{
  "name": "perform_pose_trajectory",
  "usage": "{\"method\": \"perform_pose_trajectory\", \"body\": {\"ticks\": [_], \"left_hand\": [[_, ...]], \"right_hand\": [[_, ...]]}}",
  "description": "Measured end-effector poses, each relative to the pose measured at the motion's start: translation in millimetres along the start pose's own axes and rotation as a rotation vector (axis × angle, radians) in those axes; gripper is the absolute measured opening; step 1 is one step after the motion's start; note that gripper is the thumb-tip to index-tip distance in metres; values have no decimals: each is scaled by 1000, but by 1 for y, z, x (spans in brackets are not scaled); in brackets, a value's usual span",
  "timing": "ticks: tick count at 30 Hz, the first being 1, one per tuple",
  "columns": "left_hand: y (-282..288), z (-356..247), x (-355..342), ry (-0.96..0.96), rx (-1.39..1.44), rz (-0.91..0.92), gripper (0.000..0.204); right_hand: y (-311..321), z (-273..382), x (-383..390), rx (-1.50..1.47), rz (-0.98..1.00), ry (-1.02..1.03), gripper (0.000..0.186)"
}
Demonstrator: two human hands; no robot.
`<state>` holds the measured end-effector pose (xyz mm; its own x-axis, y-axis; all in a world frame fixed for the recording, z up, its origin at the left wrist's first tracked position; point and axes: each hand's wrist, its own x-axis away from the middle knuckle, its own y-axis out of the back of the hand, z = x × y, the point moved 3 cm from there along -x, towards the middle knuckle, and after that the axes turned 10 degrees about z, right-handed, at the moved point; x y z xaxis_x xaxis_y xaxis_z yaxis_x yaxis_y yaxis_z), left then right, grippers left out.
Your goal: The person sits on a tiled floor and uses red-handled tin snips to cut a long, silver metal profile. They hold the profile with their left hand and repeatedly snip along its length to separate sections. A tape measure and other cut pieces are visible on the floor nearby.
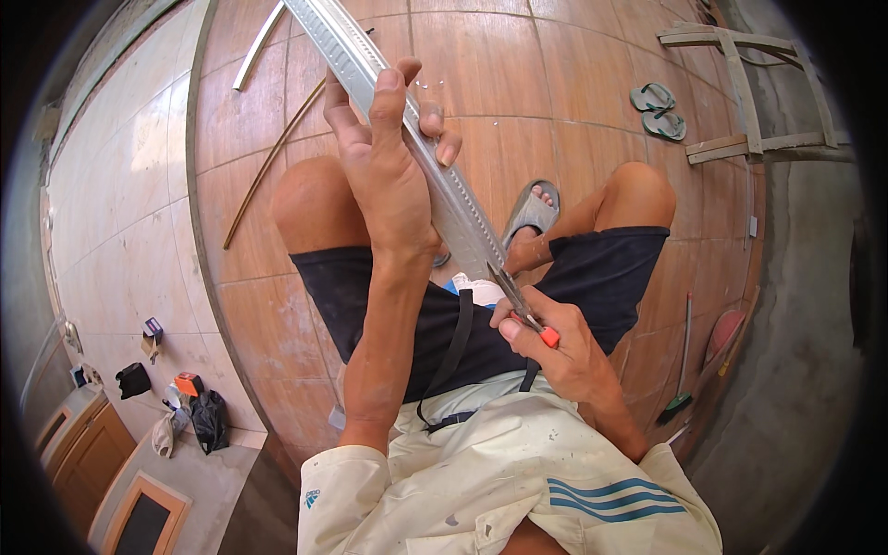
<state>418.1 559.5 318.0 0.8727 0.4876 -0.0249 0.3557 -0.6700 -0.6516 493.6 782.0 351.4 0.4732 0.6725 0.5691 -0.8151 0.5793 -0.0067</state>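
Note:
A long, silvery galvanized metal channel [335, 44] slants from the top of the view down to just above my lap. My left hand [384, 176] is wrapped round its middle, with the thumb lying along one flange. My right hand [578, 356] grips a pair of tin snips [507, 285] with a red handle end. The snips' blades are at the channel's near end, on its right flange. Whether they have cut into the metal cannot be made out. Below that end, a white and blue thing [476, 289] shows partly at my lap.
Grey sandals [658, 113] lie on the brown tiled floor [481, 83], near a wooden frame [740, 92] at the far right. A thin brown rod [273, 166] and a white strip [257, 48] are at left. A broom [680, 402] lies right. A black plastic bag [210, 421] rests on the left ledge.

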Motion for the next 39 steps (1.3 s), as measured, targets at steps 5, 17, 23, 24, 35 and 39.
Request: {"method": "perform_pose_trajectory", "body": {"ticks": [5, 17, 23, 24, 35, 39], "left_hand": [[-8, -5, 1, -22, 3, 56, 69], [-9, -3, 2, 0, 98, 109, 66], [-9, -3, 1, 17, 118, 87, 58], [-8, -2, 0, 23, 128, 91, 57], [-7, 2, -1, 38, 176, 123, 55], [-8, 2, 0, 34, 180, 121, 53]], "right_hand": [[0, 5, 7, 19, -1, -33, 27], [-5, 3, 9, -37, 26, -84, 31], [-7, -2, 9, -83, 35, -70, 31], [-8, -2, 9, -99, 39, -59, 31], [-5, 1, 8, 42, 8, 17, 30], [-5, 1, 7, 34, 9, 28, 30]]}}
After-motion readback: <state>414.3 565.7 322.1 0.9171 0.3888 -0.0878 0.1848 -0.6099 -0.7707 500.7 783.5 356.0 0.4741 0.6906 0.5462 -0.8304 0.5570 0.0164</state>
